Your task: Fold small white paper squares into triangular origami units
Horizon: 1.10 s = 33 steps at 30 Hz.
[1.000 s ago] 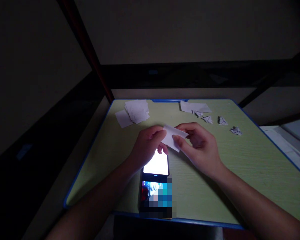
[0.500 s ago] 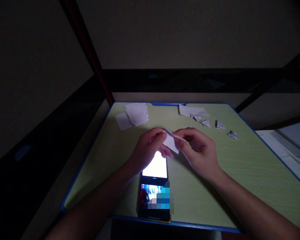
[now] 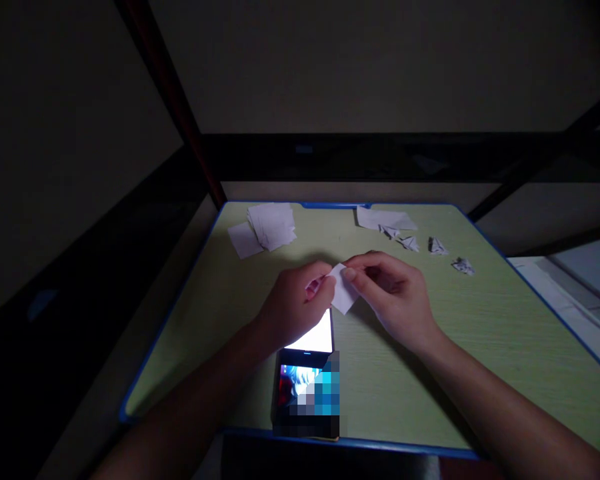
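Note:
Both hands pinch a small white paper slip [image 3: 342, 295] above the middle of a green table with a blue rim [image 3: 180, 280]. My left hand [image 3: 297, 303] grips the slip's left side with closed fingers. My right hand [image 3: 393, 293] pinches its top right edge between thumb and forefinger. The slip is folded over and hangs just above a lit phone [image 3: 307, 380] lying near the table's front edge.
A loose stack of white paper slips [image 3: 270, 225] lies at the back left. At the back right lie a flat sheet [image 3: 383, 218] and several small folded paper pieces [image 3: 433, 247]. Dark frame bars [image 3: 380, 153] and a reddish post [image 3: 180, 113] stand behind the table.
The slip has been folded smaller, from a wide strip to a compact piece. Both hands have drawn closer together over the phone. The view has shifted slightly.

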Each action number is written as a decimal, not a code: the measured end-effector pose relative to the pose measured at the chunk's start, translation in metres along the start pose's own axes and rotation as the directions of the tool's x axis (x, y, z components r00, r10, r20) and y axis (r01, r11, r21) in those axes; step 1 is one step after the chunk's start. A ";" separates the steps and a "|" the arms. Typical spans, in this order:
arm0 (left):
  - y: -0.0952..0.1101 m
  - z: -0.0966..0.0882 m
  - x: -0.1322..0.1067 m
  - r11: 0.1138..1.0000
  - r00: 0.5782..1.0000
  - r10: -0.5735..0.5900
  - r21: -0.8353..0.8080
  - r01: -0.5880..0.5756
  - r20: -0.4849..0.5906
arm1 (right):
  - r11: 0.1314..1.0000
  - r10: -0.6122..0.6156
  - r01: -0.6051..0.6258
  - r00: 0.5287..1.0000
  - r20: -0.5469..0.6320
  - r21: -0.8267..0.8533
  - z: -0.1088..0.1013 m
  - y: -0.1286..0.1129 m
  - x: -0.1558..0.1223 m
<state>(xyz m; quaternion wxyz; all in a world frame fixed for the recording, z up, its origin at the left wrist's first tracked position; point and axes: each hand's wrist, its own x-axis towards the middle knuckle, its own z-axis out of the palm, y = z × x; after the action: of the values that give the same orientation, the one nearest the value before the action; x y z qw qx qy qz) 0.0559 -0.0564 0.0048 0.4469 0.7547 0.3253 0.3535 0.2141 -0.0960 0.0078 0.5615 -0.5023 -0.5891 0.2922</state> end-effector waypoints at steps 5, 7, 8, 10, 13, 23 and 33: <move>0.001 0.001 -0.002 0.993 1.000 0.027 0.113 -0.026 -0.001 | 1.000 -0.005 0.005 1.000 -0.025 0.016 0.000 0.001 -0.001; 0.002 0.002 -0.002 0.994 1.000 0.002 0.110 -0.003 0.007 | 1.000 -0.022 0.023 0.999 -0.044 0.006 0.000 0.001 -0.001; 0.002 0.002 -0.002 0.994 1.000 -0.009 0.112 0.008 0.008 | 0.999 -0.032 0.032 0.998 -0.047 -0.006 0.001 0.001 -0.001; 0.002 0.002 -0.002 0.992 1.000 -0.017 0.127 0.017 -0.001 | 0.999 -0.044 0.042 0.998 -0.037 -0.035 0.001 0.002 -0.001; 0.002 0.002 -0.002 0.992 1.000 -0.018 0.126 0.019 -0.012 | 0.997 -0.045 0.044 0.999 -0.017 -0.066 0.001 0.004 -0.002; 0.004 0.000 0.000 0.992 0.996 -0.088 -0.092 0.088 0.005 | 0.993 -0.036 0.035 0.999 -0.014 -0.116 -0.002 0.007 0.001; 0.009 -0.003 0.003 0.999 0.992 0.042 0.035 -0.038 -0.122 | 0.967 -0.093 0.126 0.984 0.151 -0.223 -0.001 0.001 -0.003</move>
<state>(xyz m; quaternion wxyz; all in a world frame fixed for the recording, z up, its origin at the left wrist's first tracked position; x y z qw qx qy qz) 0.0571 -0.0560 0.0149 0.4066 0.7450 0.3425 0.4030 0.2148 -0.0987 0.0054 0.4718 -0.5092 -0.6839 0.2245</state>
